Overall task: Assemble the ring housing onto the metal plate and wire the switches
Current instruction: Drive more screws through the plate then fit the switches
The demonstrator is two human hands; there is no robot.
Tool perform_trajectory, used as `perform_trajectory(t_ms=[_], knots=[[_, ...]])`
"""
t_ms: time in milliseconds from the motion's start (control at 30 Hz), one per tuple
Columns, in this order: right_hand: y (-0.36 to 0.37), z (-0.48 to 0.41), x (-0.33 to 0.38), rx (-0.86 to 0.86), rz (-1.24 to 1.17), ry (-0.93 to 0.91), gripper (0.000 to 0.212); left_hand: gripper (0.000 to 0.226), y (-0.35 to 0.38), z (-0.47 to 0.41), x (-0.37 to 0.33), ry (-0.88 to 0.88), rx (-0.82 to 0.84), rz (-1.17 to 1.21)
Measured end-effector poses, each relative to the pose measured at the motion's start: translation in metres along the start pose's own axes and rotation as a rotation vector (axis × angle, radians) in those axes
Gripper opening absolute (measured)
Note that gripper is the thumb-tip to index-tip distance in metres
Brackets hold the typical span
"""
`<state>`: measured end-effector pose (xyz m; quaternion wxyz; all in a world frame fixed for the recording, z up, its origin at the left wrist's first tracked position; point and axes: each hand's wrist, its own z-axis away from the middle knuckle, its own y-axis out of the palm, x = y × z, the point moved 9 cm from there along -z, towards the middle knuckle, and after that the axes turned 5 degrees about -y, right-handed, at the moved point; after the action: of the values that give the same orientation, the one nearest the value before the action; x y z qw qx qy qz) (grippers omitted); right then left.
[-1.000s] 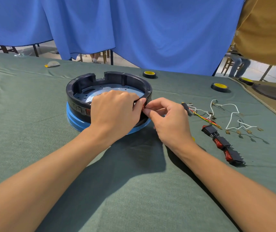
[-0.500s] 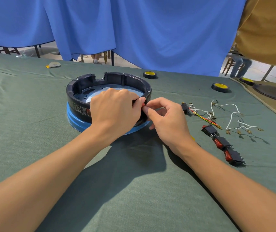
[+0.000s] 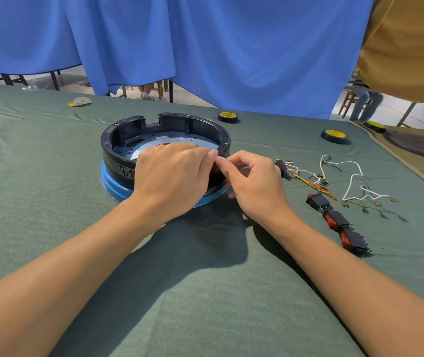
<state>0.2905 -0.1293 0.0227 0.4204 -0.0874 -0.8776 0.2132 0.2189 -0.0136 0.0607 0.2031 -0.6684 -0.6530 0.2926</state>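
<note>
The black ring housing sits on the round metal plate, whose rim shows blue. My left hand lies over the ring's near right wall, fingers curled over it. My right hand meets it from the right and pinches a small red switch against the outside of the wall; most of the switch is hidden. Three more red and black switches lie in a row on the cloth to the right. A wire harness and white wires with metal terminals lie beyond them.
Two black and yellow tape rolls sit behind the ring. Dark round parts lie at the right edge. A person in an ochre shirt stands at the far right. A blue curtain hangs behind the green cloth table.
Both hands stay at the ring's right wall. My fingertips have crept slightly up along it with the red switch between them. Nothing else has moved.
</note>
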Motion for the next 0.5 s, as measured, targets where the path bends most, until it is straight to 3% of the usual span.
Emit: perform_trajectory(t_ms=[167, 333, 500], knots=[[-0.039, -0.007, 0.008, 0.082, 0.456, -0.108, 0.021, 0.037, 0.002, 0.001, -0.003, -0.045, 0.006, -0.05], [-0.084, -0.009, -0.034, 0.301, 1.041, 0.172, 0.02, 0.039, 0.005, 0.001, -0.004, -0.094, 0.009, -0.047], [-0.112, -0.003, -0.056, 0.479, 1.129, 0.391, 0.025, 0.041, 0.003, 0.005, -0.006, -0.022, -0.029, -0.071]])
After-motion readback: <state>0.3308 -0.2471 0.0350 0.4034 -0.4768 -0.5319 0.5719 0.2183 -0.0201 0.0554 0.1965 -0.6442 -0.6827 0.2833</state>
